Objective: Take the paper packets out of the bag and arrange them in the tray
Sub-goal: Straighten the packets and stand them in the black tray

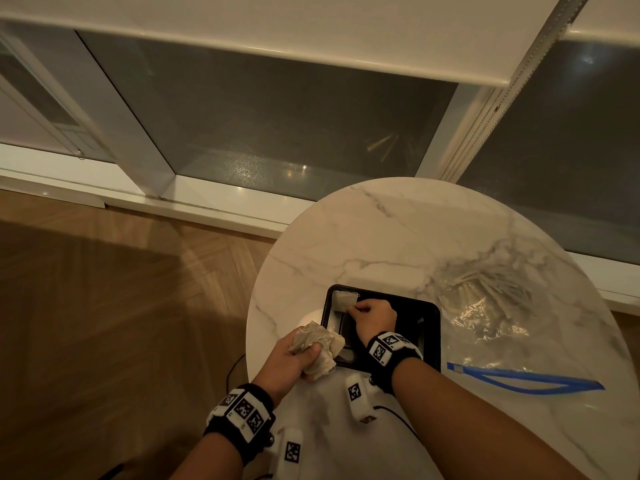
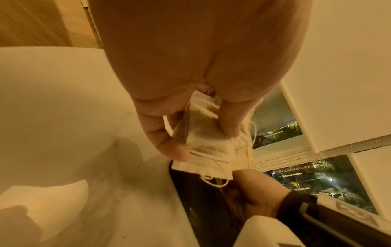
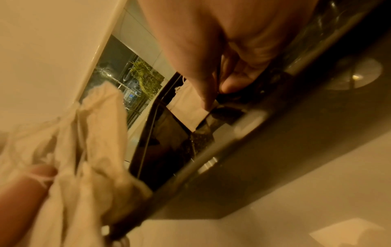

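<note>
RIGHT: right hand (image 1: 375,315) pinches one packet (image 1: 344,301), setting it in the tray (image 1: 434,336) far-left corner | LEFT: left hand (image 1: 289,358) grips bunch (image 1: 320,348) off tray's left edge | STEP: placing | NEXT: release flat, draw another from bunch | LOOK: thin, creased, beige, stringed | bag (image 1: 491,317) at table (image 1: 381,230) right edge

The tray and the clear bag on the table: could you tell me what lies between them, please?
Nothing: in the head view only bare marble table separates the black tray's right rim from the clear bag.
</note>
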A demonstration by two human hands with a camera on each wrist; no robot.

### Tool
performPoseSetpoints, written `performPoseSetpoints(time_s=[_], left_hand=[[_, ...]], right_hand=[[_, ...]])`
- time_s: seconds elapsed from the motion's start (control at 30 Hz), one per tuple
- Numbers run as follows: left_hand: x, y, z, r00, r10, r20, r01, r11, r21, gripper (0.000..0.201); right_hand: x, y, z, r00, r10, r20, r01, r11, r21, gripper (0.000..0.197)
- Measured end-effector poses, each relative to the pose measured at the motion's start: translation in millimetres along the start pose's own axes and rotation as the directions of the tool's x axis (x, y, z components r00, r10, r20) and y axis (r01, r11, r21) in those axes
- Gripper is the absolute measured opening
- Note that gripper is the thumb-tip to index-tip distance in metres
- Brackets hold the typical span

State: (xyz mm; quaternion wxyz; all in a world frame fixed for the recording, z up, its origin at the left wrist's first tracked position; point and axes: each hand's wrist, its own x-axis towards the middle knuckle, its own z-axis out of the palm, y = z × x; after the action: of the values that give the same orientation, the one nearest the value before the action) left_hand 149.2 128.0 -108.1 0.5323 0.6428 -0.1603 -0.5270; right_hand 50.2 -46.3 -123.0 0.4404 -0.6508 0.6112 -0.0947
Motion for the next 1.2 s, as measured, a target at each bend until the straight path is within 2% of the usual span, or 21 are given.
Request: performPoseSetpoints(time_s=[0.17,0.37,0.57,0.63,0.7,0.8,0.87,1.0,1.1,1.2], left_hand=[[-0.5,0.8,-0.1,1.000,-0.002,-0.004,0.002,1.000,0.019,0.025],[-3.9,6.8,1.7,1.000,0.005,0.009,-0.005,1.000,0.015,0.038],[-8.1,12.5,-1.1,0.998,-0.011,-0.058,0.007,0.998,-0.064,0.024],[-9.4,15.7,-2.2,0.996,-0.029,-0.082,0.017,0.991,-0.134,0.026],[-11.9,21.5,-0.6,0.994,-0.051,-0.097,0.029,0.975,-0.222,0.025],[-16.5,31.9,5.2,0.994,-0.068,-0.090,0.035,0.945,-0.324,0.023],[-20.4,37.4,10.2,0.997,-0.060,-0.054,0.038,0.937,-0.346,0.025],[-27.9,44.7,21.0,0.999,-0.033,0.004,0.032,0.948,-0.316,0.029],[-31.8,46.6,25.0,1.000,-0.009,0.021,0.014,0.960,-0.278,0.028],[-34.4,47.2,24.7,1.000,0.002,0.016,0.002,0.965,-0.261,0.026]], right_hand=[[-0.4,-2.0,0.3,1.000,0.007,0.009,-0.007,1.000,0.004,0.014],[0.3,-3.5,-4.4,0.998,0.027,0.060,-0.024,0.998,-0.049,0.019],[-0.9,2.4,-16.6,0.984,0.120,0.132,-0.112,0.991,-0.068,0.014],[-6.4,5.7,-20.4,0.974,0.151,0.170,-0.154,0.988,0.003,0.018],[-22.2,2.8,-27.9,0.962,0.130,0.241,-0.169,0.974,0.150,0.022],[-57.3,-11.3,-43.7,0.915,-0.026,0.402,-0.149,0.905,0.399,0.025],[-77.1,-16.2,-49.9,0.879,-0.150,0.452,-0.083,0.886,0.456,0.021],[-91.6,-16.4,-53.6,0.902,-0.254,0.349,0.054,0.868,0.493,0.010],[-93.8,-15.2,-57.3,0.920,-0.272,0.281,0.095,0.852,0.514,0.007],[-95.2,-13.0,-60.7,0.941,-0.234,0.243,0.081,0.856,0.510,0.007]])
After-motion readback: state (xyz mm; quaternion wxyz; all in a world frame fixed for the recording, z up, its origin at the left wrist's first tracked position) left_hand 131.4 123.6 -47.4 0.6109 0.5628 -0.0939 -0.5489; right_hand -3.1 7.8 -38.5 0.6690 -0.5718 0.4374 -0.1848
